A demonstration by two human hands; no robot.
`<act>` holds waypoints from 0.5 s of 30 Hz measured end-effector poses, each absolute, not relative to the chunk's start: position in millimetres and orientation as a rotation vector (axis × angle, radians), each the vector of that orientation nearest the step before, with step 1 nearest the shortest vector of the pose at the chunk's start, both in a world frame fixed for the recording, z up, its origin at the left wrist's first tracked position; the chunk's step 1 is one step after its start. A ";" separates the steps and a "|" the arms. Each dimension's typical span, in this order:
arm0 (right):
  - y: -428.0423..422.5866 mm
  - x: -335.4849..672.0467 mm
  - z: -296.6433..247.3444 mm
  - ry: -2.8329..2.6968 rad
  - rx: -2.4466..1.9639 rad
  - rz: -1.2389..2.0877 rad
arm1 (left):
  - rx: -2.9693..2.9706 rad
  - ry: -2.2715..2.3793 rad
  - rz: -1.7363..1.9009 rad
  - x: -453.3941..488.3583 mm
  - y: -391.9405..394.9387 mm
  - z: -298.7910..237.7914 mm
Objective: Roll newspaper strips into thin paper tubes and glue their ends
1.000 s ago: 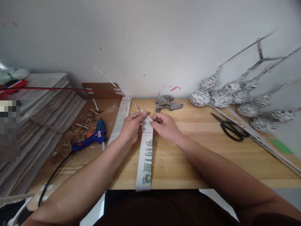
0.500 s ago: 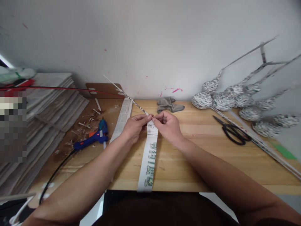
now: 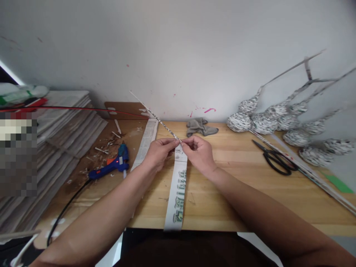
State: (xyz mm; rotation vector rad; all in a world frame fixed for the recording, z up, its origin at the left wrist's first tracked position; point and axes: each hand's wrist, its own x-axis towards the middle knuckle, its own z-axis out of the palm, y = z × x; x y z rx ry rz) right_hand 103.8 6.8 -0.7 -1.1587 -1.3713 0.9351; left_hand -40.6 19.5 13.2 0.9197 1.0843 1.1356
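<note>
A flat newspaper strip (image 3: 175,198) with green printed characters runs from my fingers down to the table's front edge. Its far end is rolled into a thin paper tube (image 3: 162,124) that slants up and to the left. My left hand (image 3: 161,152) pinches the strip where flat paper turns into tube, thumb on top. Right beside it, my right hand (image 3: 198,152) pinches the same spot from the other side. The fingertips of both hands nearly touch and hide part of the roll.
Left are a blue glue gun (image 3: 111,165), paper scraps, a newspaper stack (image 3: 69,126) and more paper strips (image 3: 146,141). A grey cloth (image 3: 200,127) lies by the wall. Black scissors (image 3: 275,157), woven paper gourds (image 3: 264,120) and paper rods (image 3: 319,178) are at right.
Both hands keep pinching the strip at the same place. The rolled tube's tip has shifted slightly to the right. The whole view has moved a little.
</note>
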 end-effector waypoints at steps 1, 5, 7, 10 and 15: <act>6.8 103.8 -0.7 -1.363 -1.163 0.945 | 0.933 1.079 1.133 -40.8 19.6 12.7; 8.0 104.2 -1.1 -1.349 -1.161 0.961 | 0.925 1.067 1.144 -40.8 19.3 11.1; 8.8 104.4 -1.5 -1.350 -1.149 0.978 | 0.904 1.073 1.150 -40.7 19.2 10.9; 9.6 104.4 -1.7 -1.345 -1.124 1.013 | 0.894 1.056 1.128 -41.1 19.8 11.5; 9.2 104.6 -0.7 -1.392 -1.109 1.035 | 0.796 0.995 1.089 -41.5 20.1 14.0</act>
